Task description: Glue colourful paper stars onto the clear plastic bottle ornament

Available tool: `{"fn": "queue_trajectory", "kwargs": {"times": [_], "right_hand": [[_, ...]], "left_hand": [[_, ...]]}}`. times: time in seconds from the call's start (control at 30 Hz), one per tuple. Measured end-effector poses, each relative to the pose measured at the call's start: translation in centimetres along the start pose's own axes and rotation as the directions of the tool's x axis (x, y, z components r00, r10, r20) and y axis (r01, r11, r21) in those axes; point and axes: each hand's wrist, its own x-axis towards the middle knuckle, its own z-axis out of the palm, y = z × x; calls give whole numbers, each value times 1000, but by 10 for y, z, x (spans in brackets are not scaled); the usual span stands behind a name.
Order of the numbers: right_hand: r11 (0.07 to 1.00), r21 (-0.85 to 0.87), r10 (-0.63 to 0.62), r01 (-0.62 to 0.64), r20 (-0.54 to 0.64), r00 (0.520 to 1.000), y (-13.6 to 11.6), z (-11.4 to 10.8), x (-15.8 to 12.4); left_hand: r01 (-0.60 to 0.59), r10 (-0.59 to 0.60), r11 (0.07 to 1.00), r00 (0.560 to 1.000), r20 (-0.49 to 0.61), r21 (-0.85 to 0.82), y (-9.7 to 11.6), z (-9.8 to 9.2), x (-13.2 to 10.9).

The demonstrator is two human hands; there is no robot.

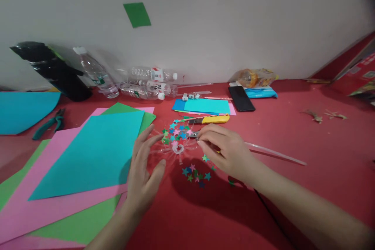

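Note:
A clear plastic piece [178, 148], its thin strips fanned out around a ring like a bottle neck, lies on the red table. Small coloured paper stars [172, 137] cluster over its far side. Beside its left edge my left hand [143, 164] hovers, fingers apart and holding nothing. On the right, my right hand [227, 148] has thumb and fingertips pinched together; whatever is between them is too small to make out. A metal tool end [192, 134], partly covered, shows by those fingertips. More loose stars [195, 174] are scattered nearer me.
Coloured paper sheets [96, 156] and pliers [51, 123] lie left. Behind are plastic bottles [146, 90], small paper strips [206, 106], a yellow utility knife [215, 119] and a black phone [241, 98]. A clear tube [277, 154] lies right of my right hand.

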Motion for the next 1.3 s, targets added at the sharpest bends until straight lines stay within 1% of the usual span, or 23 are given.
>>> {"fn": "queue_trajectory", "kwargs": {"times": [0.07,0.17,0.23,0.3,0.33,0.37,0.4,0.5,0.53,0.57,0.63,0.7,0.77,0.83,0.87,0.9,1.0,1.03,1.07,1.1,1.13,1.23,1.3], "right_hand": [[1000,-11,8,-8,-16,1000,2,-5,2],[997,-76,31,-32,-11,999,4,-16,6],[988,-135,73,-69,30,997,4,-22,8],[975,-198,115,-97,84,990,4,-25,7],[968,-228,134,-106,107,985,5,-25,5],[960,-253,152,-116,126,980,6,-25,2],[953,-276,168,-124,145,975,8,-25,-3],[925,-351,218,-145,178,960,15,-22,-19],[912,-379,234,-154,176,956,17,-22,-24],[906,-392,243,-159,173,955,20,-22,-29],[899,-406,253,-166,171,952,23,-23,-36],[898,-409,253,-164,175,951,24,-23,-40],[898,-411,248,-156,181,952,24,-24,-41],[902,-410,231,-137,189,955,22,-22,-42],[906,-406,213,-118,198,957,22,-21,-43],[911,-401,188,-90,211,959,21,-20,-44],[922,-387,87,22,263,961,19,-17,-48],[921,-385,56,58,279,959,18,-16,-49],[918,-387,30,90,293,956,16,-15,-50],[913,-390,10,116,306,952,14,-14,-50],[909,-394,-7,139,319,948,12,-13,-51],[894,-402,-48,199,354,934,5,-8,-53],[881,-410,-73,235,373,925,3,-2,-55]], "left_hand": [[-14,13,1000,998,-54,-20,2,-2,1],[-93,98,995,979,-176,39,3,-6,-2],[-161,173,984,967,-186,80,1,-9,-9],[-231,231,973,972,-48,10,1,-11,-19],[-267,268,963,961,72,-28,2,-10,-24],[-306,307,951,929,204,-39,3,-7,-28],[-358,356,932,883,307,-51,6,-4,-31],[-462,432,885,759,487,-65,14,11,-32],[-482,440,874,741,508,-54,16,16,-30],[-487,439,872,740,510,-45,18,19,-28],[-455,404,890,767,498,-21,22,23,-21],[-402,352,916,801,485,-1,25,21,-14],[-393,340,919,821,459,22,29,17,-8],[-378,315,925,822,473,40,33,13,-4],[-361,283,931,814,507,61,34,13,-3],[-345,241,935,792,561,86,36,13,-2],[-364,134,916,675,726,169,39,20,-3],[-384,112,903,642,758,192,39,24,-3],[-401,95,891,627,773,216,40,28,-4],[-403,77,882,632,771,242,41,32,-5],[-396,62,878,650,757,269,42,36,-6],[-387,54,859,720,692,336,41,42,-11],[-417,82,837,735,673,353,37,41,-16]]}}
